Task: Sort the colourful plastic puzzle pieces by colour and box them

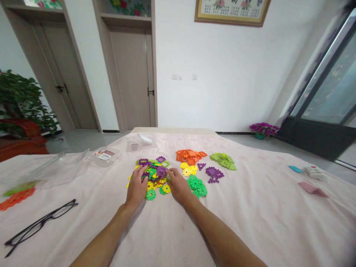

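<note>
A mixed heap of flat plastic snowflake pieces [154, 177], yellow, green and purple, lies mid-table on the pink cloth [167, 230]. My left hand [137, 187] rests on the heap's left side with its fingers curled onto the pieces. My right hand [178, 185] sits at the heap's right side, fingertips pinching at a purple piece [161, 171]. Sorted piles lie beyond: orange [190, 156], yellow [189, 170], light green [224, 161], purple [213, 173] and dark green [197, 186].
Black glasses [39, 224] lie at the near left. Clear plastic bags [55, 167] and a small clear box [105, 155] sit at the left, with orange and green pieces [16, 194] at the far left edge. Small cards and packets [310, 178] lie at the right.
</note>
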Available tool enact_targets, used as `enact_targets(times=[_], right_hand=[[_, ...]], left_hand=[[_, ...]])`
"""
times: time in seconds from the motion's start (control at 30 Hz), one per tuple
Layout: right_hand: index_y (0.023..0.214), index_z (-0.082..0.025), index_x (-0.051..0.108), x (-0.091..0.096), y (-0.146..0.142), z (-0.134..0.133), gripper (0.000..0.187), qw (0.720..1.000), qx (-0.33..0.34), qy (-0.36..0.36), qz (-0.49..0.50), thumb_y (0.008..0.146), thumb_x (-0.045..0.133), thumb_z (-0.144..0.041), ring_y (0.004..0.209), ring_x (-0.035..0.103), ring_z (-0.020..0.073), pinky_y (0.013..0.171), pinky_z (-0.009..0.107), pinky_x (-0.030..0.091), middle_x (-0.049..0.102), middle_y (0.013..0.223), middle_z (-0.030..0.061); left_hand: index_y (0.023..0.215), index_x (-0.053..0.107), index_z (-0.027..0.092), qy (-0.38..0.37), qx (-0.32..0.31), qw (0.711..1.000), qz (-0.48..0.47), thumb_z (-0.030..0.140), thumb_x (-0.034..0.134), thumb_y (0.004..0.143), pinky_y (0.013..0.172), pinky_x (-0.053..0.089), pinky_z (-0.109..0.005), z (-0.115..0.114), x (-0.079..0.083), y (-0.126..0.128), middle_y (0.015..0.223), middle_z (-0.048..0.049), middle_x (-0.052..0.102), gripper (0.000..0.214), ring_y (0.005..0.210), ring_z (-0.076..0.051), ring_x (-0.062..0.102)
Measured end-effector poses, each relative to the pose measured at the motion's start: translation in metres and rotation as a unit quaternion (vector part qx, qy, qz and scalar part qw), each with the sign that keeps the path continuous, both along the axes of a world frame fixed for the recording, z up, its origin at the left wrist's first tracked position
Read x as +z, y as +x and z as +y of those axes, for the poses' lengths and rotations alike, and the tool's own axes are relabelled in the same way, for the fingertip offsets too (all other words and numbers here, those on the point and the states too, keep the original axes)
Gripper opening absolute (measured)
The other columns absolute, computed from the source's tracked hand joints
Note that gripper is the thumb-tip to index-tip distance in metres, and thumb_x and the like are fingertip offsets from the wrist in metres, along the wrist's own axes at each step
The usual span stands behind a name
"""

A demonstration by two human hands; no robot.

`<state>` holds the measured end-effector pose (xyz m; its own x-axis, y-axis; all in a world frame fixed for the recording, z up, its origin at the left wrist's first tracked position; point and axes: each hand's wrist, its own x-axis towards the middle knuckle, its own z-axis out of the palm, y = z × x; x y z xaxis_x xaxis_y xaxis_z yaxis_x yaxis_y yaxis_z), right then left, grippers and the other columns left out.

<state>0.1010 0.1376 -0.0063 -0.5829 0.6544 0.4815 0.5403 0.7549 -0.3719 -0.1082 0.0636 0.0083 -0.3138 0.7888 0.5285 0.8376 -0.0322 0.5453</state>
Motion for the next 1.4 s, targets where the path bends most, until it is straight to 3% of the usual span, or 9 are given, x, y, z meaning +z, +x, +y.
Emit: enact_targets(times=[0.13,0.2,0.3,0.53,0.7,0.83,1.03,1.23,1.4], right_hand=[[0.144,-0.023,0.047,-0.003,0.000,0.001,0.054,1.000,-0.001,0.011,-0.005,0.092,0.051,-0.008,0.116,0.059,0.0211,0.102,0.036,0.051,0.051,0.139,0.0119],[0.144,-0.023,0.047,-0.003,0.000,0.001,0.055,1.000,-0.002,0.013,-0.008,0.091,0.052,-0.007,0.117,0.059,0.0211,0.103,0.036,0.050,0.051,0.140,0.0122],[0.145,-0.025,0.047,-0.002,0.000,0.002,0.058,1.000,0.001,0.013,-0.008,0.091,0.053,-0.006,0.120,0.058,0.0213,0.104,0.038,0.050,0.051,0.140,0.0120],[0.143,-0.024,0.049,-0.001,0.000,0.000,0.055,1.000,0.001,0.009,0.008,0.091,0.052,-0.005,0.121,0.059,0.0214,0.104,0.037,0.050,0.051,0.141,0.0119],[0.143,-0.025,0.049,0.001,0.002,-0.002,0.057,1.000,0.012,0.002,0.014,0.091,0.049,-0.003,0.123,0.057,0.0211,0.105,0.037,0.050,0.052,0.140,0.0111],[0.144,-0.025,0.047,0.003,0.003,-0.003,0.061,1.000,0.014,-0.010,0.010,0.089,0.047,0.000,0.126,0.056,0.0205,0.106,0.036,0.049,0.050,0.143,0.0108],[0.142,-0.027,0.049,0.001,0.003,-0.003,0.057,0.999,0.018,-0.019,0.023,0.090,0.047,-0.003,0.124,0.057,0.0199,0.104,0.034,0.050,0.051,0.143,0.0091],[0.142,-0.028,0.050,0.000,0.003,-0.003,0.056,1.000,0.005,-0.024,0.019,0.091,0.048,-0.005,0.121,0.060,0.0205,0.102,0.036,0.052,0.050,0.143,0.0096],[0.142,-0.026,0.050,0.001,0.003,-0.004,0.051,0.999,0.011,-0.030,0.038,0.094,0.047,-0.008,0.123,0.059,0.0205,0.104,0.035,0.051,0.050,0.142,0.0099]], left_hand=[[0.150,0.047,0.013,-0.123,0.093,0.986,0.061,0.046,0.039,0.098,0.118,0.025,-0.062,-0.018,-0.001,-0.016,0.150,-0.0222,0.051,0.061,0.145,-0.038,0.039],[0.155,0.038,0.013,-0.189,0.091,0.975,0.070,0.058,0.038,0.097,0.115,0.020,-0.069,-0.024,-0.006,-0.016,0.153,-0.0254,0.048,0.074,0.146,-0.041,0.037],[0.159,0.030,0.012,-0.228,0.046,0.969,0.087,0.063,0.038,0.095,0.115,0.019,-0.066,-0.028,-0.014,-0.010,0.158,-0.0286,0.039,0.083,0.149,-0.041,0.032],[0.160,0.031,0.022,-0.210,-0.045,0.969,0.121,0.057,0.075,0.070,0.117,0.021,-0.060,-0.026,-0.022,0.000,0.165,-0.0234,0.029,0.106,0.152,-0.042,0.026],[0.149,0.049,0.021,-0.121,-0.052,0.989,0.073,0.035,0.061,0.085,0.115,0.035,-0.048,-0.024,-0.022,-0.004,0.150,-0.0153,0.052,0.067,0.140,-0.031,0.047],[0.139,0.058,0.020,-0.071,-0.056,0.995,0.033,0.023,0.057,0.086,0.113,0.039,-0.045,-0.017,-0.021,-0.012,0.136,-0.0124,0.062,0.053,0.128,-0.027,0.056],[0.124,0.066,0.020,-0.026,-0.059,0.997,-0.040,0.018,0.057,0.082,0.110,0.045,-0.044,-0.009,-0.022,-0.020,0.121,-0.0098,0.067,0.043,0.119,-0.025,0.060],[0.111,0.070,0.024,0.002,-0.009,0.989,-0.150,0.006,0.049,0.072,0.108,0.048,-0.043,-0.010,-0.023,-0.028,0.118,-0.0057,0.071,0.048,0.118,-0.024,0.063],[0.119,0.067,0.022,-0.009,0.020,0.972,-0.233,0.011,0.047,0.076,0.098,0.054,-0.040,-0.009,-0.031,-0.036,0.120,-0.0054,0.074,0.049,0.115,-0.023,0.067]])
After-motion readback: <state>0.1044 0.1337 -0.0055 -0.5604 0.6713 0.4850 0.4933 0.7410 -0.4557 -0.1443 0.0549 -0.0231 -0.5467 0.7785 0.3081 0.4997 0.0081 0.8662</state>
